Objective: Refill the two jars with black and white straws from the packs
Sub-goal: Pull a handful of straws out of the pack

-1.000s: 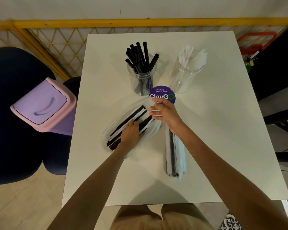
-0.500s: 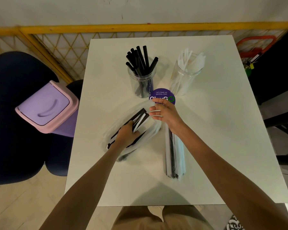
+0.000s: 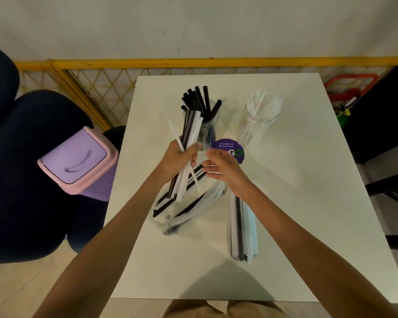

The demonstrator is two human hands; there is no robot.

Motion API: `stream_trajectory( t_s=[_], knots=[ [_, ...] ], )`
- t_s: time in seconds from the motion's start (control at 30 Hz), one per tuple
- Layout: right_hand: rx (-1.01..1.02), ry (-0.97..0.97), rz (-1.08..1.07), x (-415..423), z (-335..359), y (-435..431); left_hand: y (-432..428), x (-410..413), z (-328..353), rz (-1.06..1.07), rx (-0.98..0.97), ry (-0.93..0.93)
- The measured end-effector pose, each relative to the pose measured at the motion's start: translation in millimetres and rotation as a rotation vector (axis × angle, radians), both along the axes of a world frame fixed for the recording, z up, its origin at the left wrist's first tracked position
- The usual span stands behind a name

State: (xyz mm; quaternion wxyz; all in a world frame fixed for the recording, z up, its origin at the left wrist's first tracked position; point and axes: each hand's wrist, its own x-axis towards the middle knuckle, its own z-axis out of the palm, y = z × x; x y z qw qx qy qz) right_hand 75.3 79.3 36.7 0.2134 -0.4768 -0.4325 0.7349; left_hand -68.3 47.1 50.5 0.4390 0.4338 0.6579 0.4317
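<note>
Holding a mixed bunch of straws in the left hand, grip wrapped tight around it, just in front of the black-straw jar. Right hand is hovering beside it, fingers loosely spread, just above the open pack lying on the worktop.

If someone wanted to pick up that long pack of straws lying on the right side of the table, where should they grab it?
Probably around the middle of the straw pack, coming from above with fingers across its narrow width. It lies flat and long on the table, so a middle grip should keep it balanced.
</note>
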Motion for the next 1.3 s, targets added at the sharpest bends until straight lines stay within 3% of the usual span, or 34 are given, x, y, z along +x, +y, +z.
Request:
stream_trajectory(
  t_s=[0.13, 0.3, 0.53, 0.83, 1.07, 1.3],
  knots=[
    [0.004, 0.034, 0.266, 1.5, 17.5, -0.4, 19.0, 17.3, 30.4, 0.014, -0.052, -0.299],
    [-0.236, 0.226, 0.146, 14.9, 36.2, 8.3, 38.0, 50.2, 39.1, -0.014, -0.108, -0.577],
    [-0.137, 0.092, 0.106, 50.1, 31.6, 26.1, 64.6, 71.0, 31.1, -0.116, -0.114, -0.336],
    [-0.019, 0.09, -0.219, 82.0, 20.5, 42.3, 106.2, 108.2, 27.2, 0.116, 0.013, 0.092],
    [0.093, 0.035, -0.225, 104.3, 15.6, 50.7, 124.2, 126.9, 32.2, 0.051, -0.028, 0.057],
    [0.079, 0.024, -0.254, 123.0, 10.5, 59.7, 137.3, 139.2, 32.6, 0.042, -0.081, -0.038]
  ],
)
